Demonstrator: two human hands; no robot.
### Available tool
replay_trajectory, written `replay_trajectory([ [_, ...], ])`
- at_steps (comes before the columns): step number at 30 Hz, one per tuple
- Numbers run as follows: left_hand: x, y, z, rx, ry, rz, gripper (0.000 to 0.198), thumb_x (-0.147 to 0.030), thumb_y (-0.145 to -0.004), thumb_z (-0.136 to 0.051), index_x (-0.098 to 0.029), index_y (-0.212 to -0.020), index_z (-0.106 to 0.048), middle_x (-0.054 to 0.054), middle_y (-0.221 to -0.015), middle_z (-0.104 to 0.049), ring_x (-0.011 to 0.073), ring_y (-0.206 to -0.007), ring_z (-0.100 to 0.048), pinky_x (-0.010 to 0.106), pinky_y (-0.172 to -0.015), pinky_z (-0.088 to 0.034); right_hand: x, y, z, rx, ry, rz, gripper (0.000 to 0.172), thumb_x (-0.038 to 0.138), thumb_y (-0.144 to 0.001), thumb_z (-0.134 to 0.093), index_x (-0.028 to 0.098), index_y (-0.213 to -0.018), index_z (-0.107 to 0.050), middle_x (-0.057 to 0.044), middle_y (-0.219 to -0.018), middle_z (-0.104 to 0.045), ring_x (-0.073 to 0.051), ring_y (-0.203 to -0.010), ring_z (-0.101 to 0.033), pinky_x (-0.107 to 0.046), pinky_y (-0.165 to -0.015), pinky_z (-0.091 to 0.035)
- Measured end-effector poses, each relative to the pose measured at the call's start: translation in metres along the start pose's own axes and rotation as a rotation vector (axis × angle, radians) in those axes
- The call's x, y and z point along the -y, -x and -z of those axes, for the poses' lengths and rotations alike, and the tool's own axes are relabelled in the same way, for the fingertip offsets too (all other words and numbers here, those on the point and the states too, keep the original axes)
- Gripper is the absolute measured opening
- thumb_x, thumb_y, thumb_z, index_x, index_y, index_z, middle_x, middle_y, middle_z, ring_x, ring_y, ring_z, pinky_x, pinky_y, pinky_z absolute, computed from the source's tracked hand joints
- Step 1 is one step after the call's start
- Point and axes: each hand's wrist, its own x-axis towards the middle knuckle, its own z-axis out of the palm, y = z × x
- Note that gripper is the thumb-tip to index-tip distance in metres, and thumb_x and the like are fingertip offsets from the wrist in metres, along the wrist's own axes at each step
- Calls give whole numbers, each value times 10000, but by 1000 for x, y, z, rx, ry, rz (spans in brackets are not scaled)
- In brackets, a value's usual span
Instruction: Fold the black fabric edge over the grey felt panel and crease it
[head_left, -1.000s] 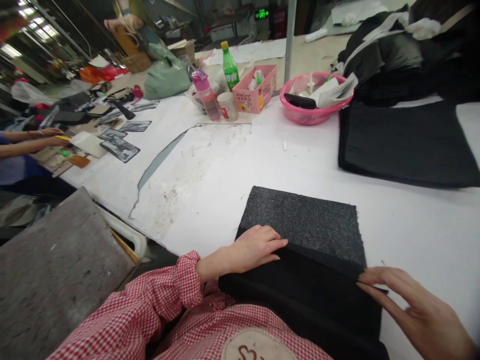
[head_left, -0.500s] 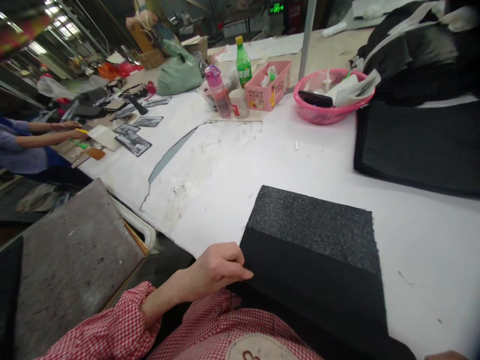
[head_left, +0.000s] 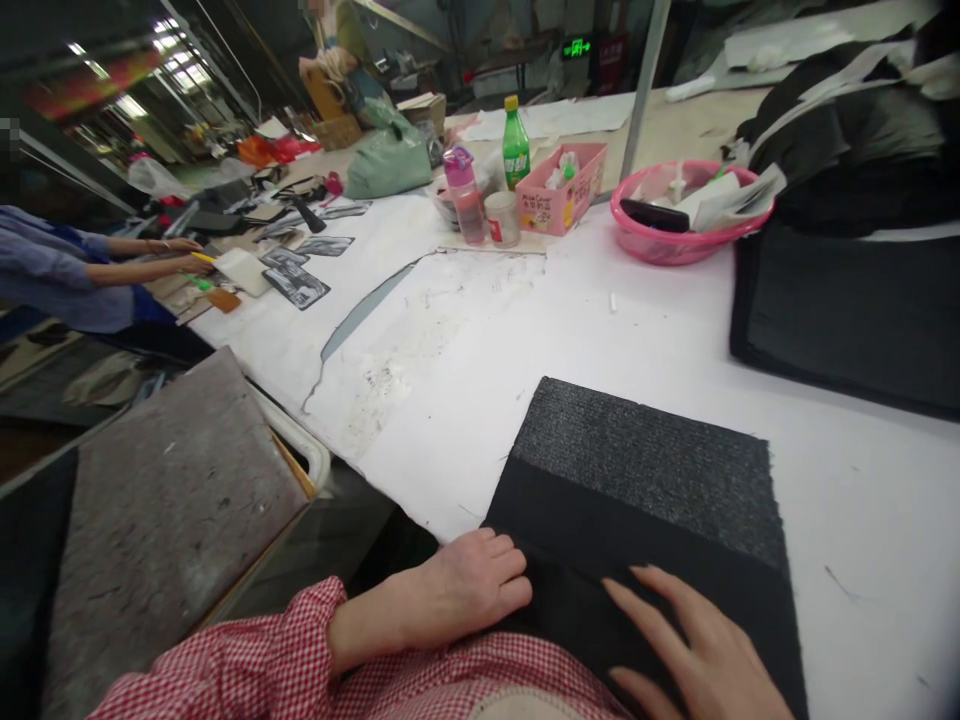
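A black fabric piece (head_left: 600,535) lies at the front of the table, with a speckled dark grey textured strip (head_left: 645,455) along its far part. At its left edge, near my body, my left hand (head_left: 480,580) is closed with its fingers curled on the black cloth; the fingertips are partly hidden. Over the near part of the same cloth is my right hand (head_left: 694,645), its fingers spread apart and holding nothing. Whether the right fingertips press on the cloth I cannot tell.
A stack of black fabric (head_left: 855,310) lies at the right. Farther back stand a pink basin (head_left: 690,245), a pink box (head_left: 559,205), a green bottle (head_left: 515,150) and a pink-lidded bottle (head_left: 465,200). A grey-brown board (head_left: 172,480) is at left, where another person (head_left: 75,270) works.
My right hand has come in from the lower right over the black fabric. My left hand has shifted slightly down and right along the cloth's edge. The camera view has tilted a little.
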Motion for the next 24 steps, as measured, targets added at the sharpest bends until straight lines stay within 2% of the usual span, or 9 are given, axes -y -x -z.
replay_trajectory([
  [3,-1,2,-2,-20,-44,-7,97,-160,-973,-527,-165,-877,-540,29,-824,-517,184,-763,-478,326,-626,-355,19,-18,-20,30,57,134,475,295,-878,-486,306,-1348,-544,-113,-1298,-573,-274,-1103,-618,-388,-781,-603],
  [6,-1,5,-2,-15,-55,-19,98,-172,-971,-534,-165,-874,-539,27,-828,-516,187,-761,-474,333,-639,-360,16,-14,-29,49,51,170,519,174,-843,-459,329,-1327,-561,-119,-1327,-553,-265,-1141,-601,-386,-791,-601],
  [9,-1,7,5,20,-50,-4,74,-192,-953,-578,-173,-886,-552,26,-837,-523,194,-788,-480,333,-672,-373,8,-5,-24,80,-7,190,462,183,-850,-490,337,-1272,-600,-117,-1383,-506,-271,-1192,-568,-391,-812,-596],
  [12,-1,7,20,70,9,24,116,-229,-900,-665,-182,-874,-561,25,-860,-534,207,-849,-495,333,-719,-386,11,-3,-16,101,-65,170,304,267,-867,-564,320,-1150,-661,-108,-1437,-452,-294,-1242,-524,-422,-849,-586],
  [16,1,-3,31,46,153,-3,281,-442,-880,-687,-191,-848,-564,29,-907,-548,207,-884,-505,322,-744,-392,22,-9,-18,78,-67,144,118,339,-889,-593,274,-875,-690,-105,-1390,-501,-300,-1213,-547,-433,-850,-586],
  [18,2,-11,25,-37,155,57,389,-551,-857,-672,-182,-942,-582,61,-1017,-559,230,-963,-504,327,-780,-397,24,-9,-24,48,-42,145,158,294,-905,-551,256,-808,-669,-113,-1350,-538,-292,-1188,-567,-423,-843,-588],
  [20,3,-19,12,-94,135,102,587,-614,-818,-679,-157,-1162,-549,109,-1151,-536,264,-1045,-491,346,-823,-399,25,-8,-31,38,-14,165,157,252,-906,-519,254,-869,-672,-121,-1319,-563,-285,-1176,-578,-410,-834,-591],
  [22,3,-24,-2,-73,101,86,758,-623,-815,-677,-135,-1343,-438,127,-1168,-529,271,-1034,-501,358,-819,-402,25,-5,-37,38,5,183,167,232,-898,-511,254,-948,-669,-127,-1314,-568,-280,-1187,-572,-400,-833,-590],
  [24,0,-25,-10,-22,60,56,768,-599,-848,-656,-131,-1395,-388,105,-1078,-550,254,-954,-519,354,-776,-401,26,-1,-41,48,3,194,139,222,-884,-524,251,-914,-656,-125,-1337,-554,-280,-1215,-550,-397,-845,-585],
])
